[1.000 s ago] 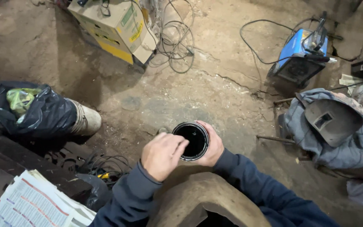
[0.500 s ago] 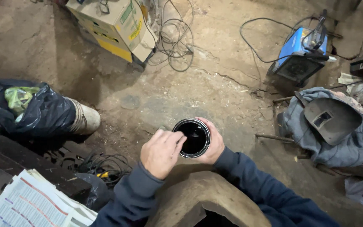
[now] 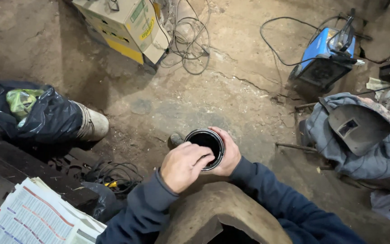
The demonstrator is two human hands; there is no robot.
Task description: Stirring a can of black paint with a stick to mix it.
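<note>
Two hands (image 3: 183, 165) around perhaps-black can (image 3: 205, 145)

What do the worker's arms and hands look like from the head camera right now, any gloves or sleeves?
No gloves: both the left hand and the right hand are bare. Both arms are covered by long dark navy sleeves of a soft, sweatshirt-like fabric, with ribbed cuffs at the wrists. No watch, rings or markings are visible.

Can (image 3: 205, 143) interior reads only as black, contents indistinguishable; left hand (image 3: 183, 165) covers its near rim, right hand (image 3: 227, 153) hides its far wall; newspaper (image 3: 32, 218) cropped by frame edge.
</note>
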